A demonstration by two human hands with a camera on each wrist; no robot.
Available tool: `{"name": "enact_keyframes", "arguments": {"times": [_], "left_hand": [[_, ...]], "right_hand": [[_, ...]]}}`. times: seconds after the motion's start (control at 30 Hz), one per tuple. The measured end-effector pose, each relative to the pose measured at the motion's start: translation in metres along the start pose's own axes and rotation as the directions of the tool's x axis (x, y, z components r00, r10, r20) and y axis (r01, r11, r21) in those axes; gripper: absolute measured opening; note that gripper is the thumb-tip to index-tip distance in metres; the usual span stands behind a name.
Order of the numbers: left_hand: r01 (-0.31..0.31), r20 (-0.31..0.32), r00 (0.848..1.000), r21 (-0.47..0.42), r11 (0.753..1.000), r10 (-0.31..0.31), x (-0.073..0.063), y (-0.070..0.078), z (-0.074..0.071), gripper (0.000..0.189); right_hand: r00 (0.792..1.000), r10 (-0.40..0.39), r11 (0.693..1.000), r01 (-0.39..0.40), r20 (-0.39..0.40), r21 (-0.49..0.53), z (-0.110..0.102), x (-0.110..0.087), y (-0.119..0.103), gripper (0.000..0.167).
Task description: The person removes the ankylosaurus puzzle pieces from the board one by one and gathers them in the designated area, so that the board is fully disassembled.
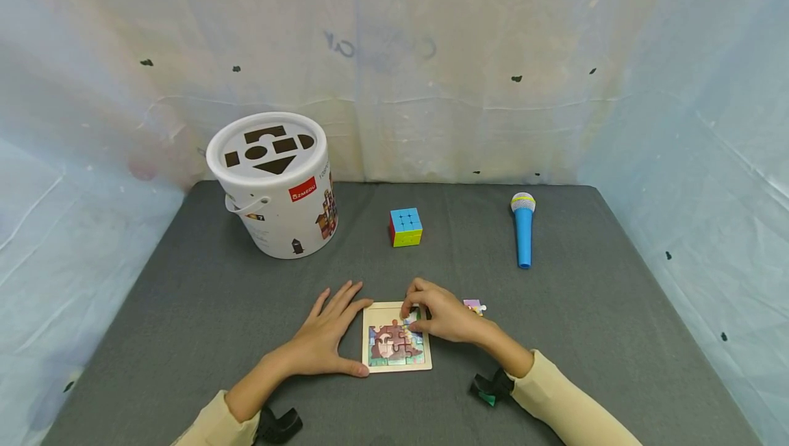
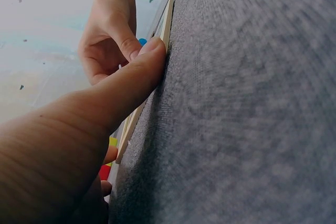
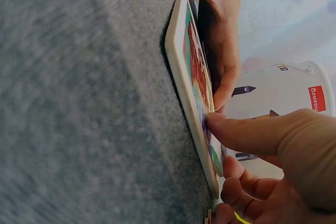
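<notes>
A jigsaw puzzle in a shallow wooden tray [image 1: 398, 368] lies on the grey cloth, its lower part filled with joined pieces and its top strip showing bare wood. Along the tray's left side my left hand [image 1: 327, 340] is spread, thumb at the near corner and index fingertip at the far corner. Over the tray's upper right my right hand [image 1: 446, 314] pinches a puzzle piece [image 3: 216, 160] with green on it, tilted at the tray's edge in the right wrist view. Another loose piece [image 1: 472, 304], pink and white, lies just beyond the right hand, partly hidden by it.
A white lidded bucket [image 1: 277, 192] with shaped holes stands at the back left. Behind the tray sits a puzzle cube [image 1: 406, 228] with blue, yellow and red sides. A blue toy microphone [image 1: 524, 233] lies at the back right. Plastic sheeting [image 1: 394, 76] hangs around the table.
</notes>
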State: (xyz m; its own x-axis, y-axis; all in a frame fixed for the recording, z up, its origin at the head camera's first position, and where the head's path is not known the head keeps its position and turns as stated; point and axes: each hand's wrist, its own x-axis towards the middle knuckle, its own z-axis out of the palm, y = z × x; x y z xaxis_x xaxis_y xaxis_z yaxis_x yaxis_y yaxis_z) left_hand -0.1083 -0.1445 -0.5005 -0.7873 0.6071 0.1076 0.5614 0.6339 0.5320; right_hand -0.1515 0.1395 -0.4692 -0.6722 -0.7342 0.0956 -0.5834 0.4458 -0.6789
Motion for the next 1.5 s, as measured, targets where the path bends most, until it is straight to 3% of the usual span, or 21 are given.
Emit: {"name": "enact_keyframes", "arguments": {"times": [0.5, 0.7, 1.13, 1.5], "left_hand": [[0.009, 0.018, 1.0, 0.001, 1.0, -0.009, 0.0, 0.0007, -0.0018, 0.111], [-0.001, 0.001, 1.0, -0.008, 1.0, 0.001, -0.0001, 0.0013, -0.0012, 0.11], [0.022, 0.027, 0.999, 0.002, 1.0, -0.022, 0.0002, 0.0038, -0.0043, 0.108], [0.023, 0.029, 0.999, 0.003, 1.0, -0.023, 0.0002, 0.0041, -0.0046, 0.108]], "right_hand": [[1.0, 0.018, 1.0, -0.018, 0.0, 0.003, -0.0006, -0.0006, 0.0002, 0.029], [0.999, 0.042, 0.999, -0.042, 0.003, 0.014, -0.0009, -0.0003, 0.0, 0.029], [0.998, -0.019, 1.0, 0.02, -0.053, 0.022, -0.0008, -0.0006, 0.0004, 0.016], [0.997, -0.001, 1.0, 0.003, -0.08, 0.025, -0.0014, -0.0024, 0.0002, 0.016]]}}
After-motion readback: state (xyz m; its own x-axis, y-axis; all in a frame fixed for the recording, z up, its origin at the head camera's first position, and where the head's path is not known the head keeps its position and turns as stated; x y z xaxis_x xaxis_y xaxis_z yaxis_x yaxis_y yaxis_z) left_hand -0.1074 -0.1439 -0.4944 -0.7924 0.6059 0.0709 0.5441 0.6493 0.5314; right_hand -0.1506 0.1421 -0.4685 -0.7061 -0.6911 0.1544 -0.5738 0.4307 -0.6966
